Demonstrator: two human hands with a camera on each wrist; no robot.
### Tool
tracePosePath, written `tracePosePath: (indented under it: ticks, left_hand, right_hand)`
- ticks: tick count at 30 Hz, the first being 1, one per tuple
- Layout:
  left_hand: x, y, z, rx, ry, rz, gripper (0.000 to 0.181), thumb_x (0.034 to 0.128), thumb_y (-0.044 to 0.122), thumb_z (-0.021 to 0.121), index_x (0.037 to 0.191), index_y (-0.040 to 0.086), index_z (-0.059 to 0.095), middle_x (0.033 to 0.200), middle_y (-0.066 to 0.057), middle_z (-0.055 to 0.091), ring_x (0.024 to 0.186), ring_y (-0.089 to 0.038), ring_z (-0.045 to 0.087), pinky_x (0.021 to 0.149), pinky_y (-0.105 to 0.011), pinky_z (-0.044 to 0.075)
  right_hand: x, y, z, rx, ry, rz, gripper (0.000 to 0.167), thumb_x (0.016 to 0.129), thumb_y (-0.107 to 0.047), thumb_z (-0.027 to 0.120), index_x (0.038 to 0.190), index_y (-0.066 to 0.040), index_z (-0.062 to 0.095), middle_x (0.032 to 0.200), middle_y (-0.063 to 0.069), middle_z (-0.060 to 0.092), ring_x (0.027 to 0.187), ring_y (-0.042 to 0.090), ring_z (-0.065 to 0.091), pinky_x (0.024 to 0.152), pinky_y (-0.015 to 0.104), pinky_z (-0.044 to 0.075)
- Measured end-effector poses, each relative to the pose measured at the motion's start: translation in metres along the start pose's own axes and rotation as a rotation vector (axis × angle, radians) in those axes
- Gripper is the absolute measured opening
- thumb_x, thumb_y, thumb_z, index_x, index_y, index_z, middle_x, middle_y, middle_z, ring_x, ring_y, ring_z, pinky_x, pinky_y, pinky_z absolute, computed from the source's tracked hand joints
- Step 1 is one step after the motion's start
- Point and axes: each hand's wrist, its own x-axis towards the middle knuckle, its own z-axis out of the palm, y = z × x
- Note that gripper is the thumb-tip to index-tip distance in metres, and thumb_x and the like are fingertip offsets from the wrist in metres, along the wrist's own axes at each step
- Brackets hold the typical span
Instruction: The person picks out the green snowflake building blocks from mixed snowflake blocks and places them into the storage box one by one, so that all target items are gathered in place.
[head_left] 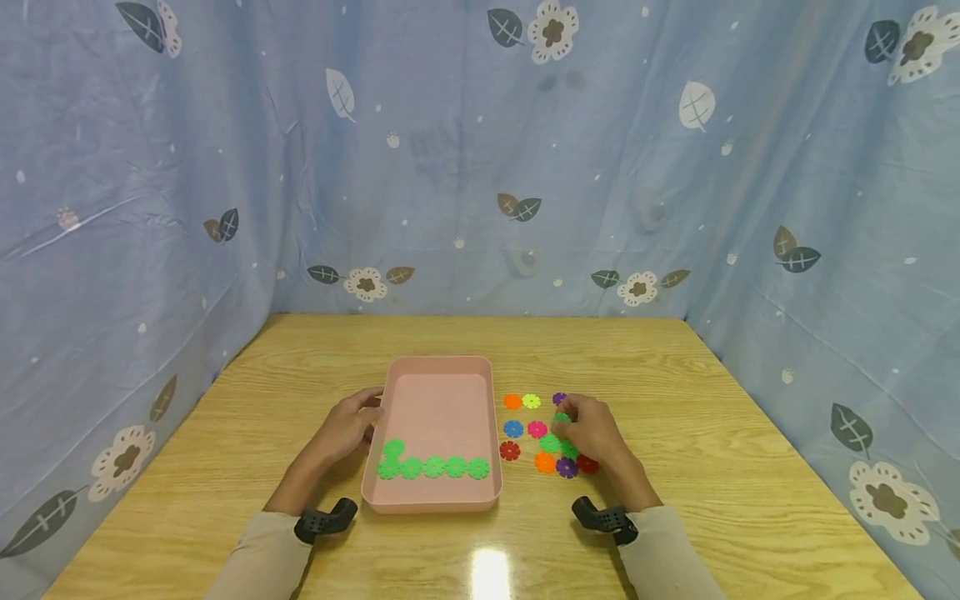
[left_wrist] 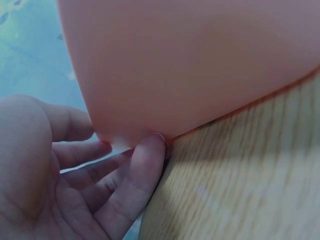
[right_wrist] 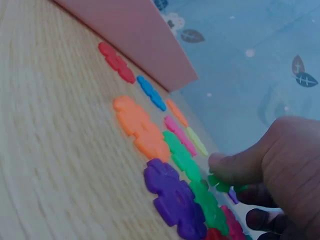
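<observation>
My left hand (head_left: 351, 427) is against the left side of a shallow pink tray (head_left: 440, 364). In the left wrist view its thumb and fingertips touch the outer wall (left_wrist: 190, 65); the fingers are loosely bent. Along the tray's front lies a row of green flower-shaped discs (head_left: 433, 467), with another green disc (head_left: 393, 448) behind its left end. Right of the tray, my right hand (head_left: 592, 427) pinches a green notched disc (right_wrist: 220, 184) between thumb and index finger, just above other discs. Below it lie more green discs (right_wrist: 182, 156), partly hidden by the hand in the head view.
Loose discs include orange (head_left: 512, 402), yellow (head_left: 531, 401), blue (head_left: 513, 429), pink (head_left: 537, 429), red (head_left: 509, 451) and purple (head_left: 567, 467). All lie on a wooden table (head_left: 600, 350). A blue patterned curtain (head_left: 450, 167) hangs behind and at both sides.
</observation>
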Motion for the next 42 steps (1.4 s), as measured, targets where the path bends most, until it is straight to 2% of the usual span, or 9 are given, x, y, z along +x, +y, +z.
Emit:
tracePosePath:
  ticks: [5, 9, 12, 17, 21, 27, 33, 42]
  left_hand:
    - [0.001, 0.0, 0.0, 0.002, -0.004, -0.001, 0.051, 0.1056, 0.015, 0.044, 0.154, 0.0, 0.037, 0.139, -0.028, 0.051, 0.074, -0.028, 0.069, 0.063, -0.039, 0.061]
    - [0.002, 0.001, 0.0, 0.0, -0.007, 0.005, 0.051, 0.1057, 0.016, 0.043, 0.154, -0.001, 0.037, 0.139, -0.028, 0.051, 0.075, -0.028, 0.07, 0.064, -0.039, 0.061]
    - [0.001, 0.0, -0.001, -0.001, -0.008, 0.006, 0.051, 0.1058, 0.015, 0.044, 0.154, -0.001, 0.037, 0.139, -0.028, 0.051, 0.074, -0.029, 0.07, 0.064, -0.038, 0.061]
    - [0.003, 0.001, 0.002, -0.002, -0.009, 0.017, 0.051, 0.1055, 0.015, 0.045, 0.153, 0.0, 0.037, 0.138, -0.027, 0.052, 0.073, -0.029, 0.069, 0.063, -0.039, 0.061]
    - [0.005, 0.002, 0.003, -0.001, -0.014, 0.029, 0.051, 0.1056, 0.016, 0.045, 0.154, 0.0, 0.038, 0.138, -0.027, 0.053, 0.073, -0.029, 0.069, 0.064, -0.039, 0.061]
    - [0.002, 0.001, 0.0, -0.008, -0.006, 0.008, 0.052, 0.1052, 0.015, 0.046, 0.154, 0.0, 0.037, 0.138, -0.028, 0.052, 0.073, -0.029, 0.069, 0.062, -0.038, 0.06]
    - [0.003, 0.002, -0.002, -0.016, -0.017, 0.017, 0.052, 0.1057, 0.015, 0.045, 0.154, 0.0, 0.037, 0.139, -0.028, 0.051, 0.074, -0.029, 0.069, 0.062, -0.037, 0.061]
    - [0.001, -0.001, -0.002, -0.031, -0.01, -0.013, 0.051, 0.1054, 0.014, 0.045, 0.154, -0.001, 0.037, 0.138, -0.028, 0.051, 0.074, -0.029, 0.069, 0.063, -0.038, 0.061]
  right_hand:
    - [0.001, 0.0, 0.001, 0.024, 0.049, 0.009, 0.013, 0.091, -0.012, 0.075, 0.084, -0.008, 0.064, 0.072, 0.003, 0.052, 0.066, 0.019, 0.046, 0.057, 0.029, 0.039]
    - [0.002, -0.001, 0.001, 0.043, 0.101, -0.008, 0.008, 0.091, -0.012, 0.075, 0.087, -0.007, 0.069, 0.073, 0.003, 0.058, 0.068, 0.02, 0.049, 0.058, 0.029, 0.042]
    - [0.002, -0.002, 0.002, 0.034, 0.133, -0.042, 0.006, 0.092, -0.01, 0.074, 0.094, -0.004, 0.073, 0.078, 0.004, 0.062, 0.073, 0.021, 0.051, 0.063, 0.03, 0.045]
    - [0.002, -0.005, -0.001, 0.056, 0.181, -0.078, 0.013, 0.095, -0.009, 0.07, 0.104, -0.002, 0.076, 0.094, 0.008, 0.073, 0.084, 0.022, 0.062, 0.077, 0.036, 0.055]
    - [0.001, -0.008, 0.001, 0.101, 0.223, -0.125, 0.011, 0.094, -0.004, 0.07, 0.102, -0.002, 0.076, 0.091, 0.009, 0.073, 0.081, 0.022, 0.064, 0.073, 0.034, 0.056]
    - [0.002, -0.017, 0.009, 0.155, 0.216, -0.22, 0.014, 0.092, -0.002, 0.071, 0.105, -0.002, 0.076, 0.084, 0.003, 0.07, 0.076, 0.016, 0.061, 0.066, 0.025, 0.052]
    - [0.003, -0.032, 0.007, 0.238, 0.255, -0.221, 0.017, 0.093, -0.002, 0.068, 0.108, -0.004, 0.076, 0.086, 0.004, 0.068, 0.075, 0.018, 0.06, 0.066, 0.025, 0.053]
    - [0.011, -0.052, 0.005, 0.242, 0.256, -0.293, 0.021, 0.093, -0.004, 0.068, 0.112, -0.003, 0.076, 0.087, 0.005, 0.069, 0.079, 0.018, 0.063, 0.072, 0.031, 0.056]
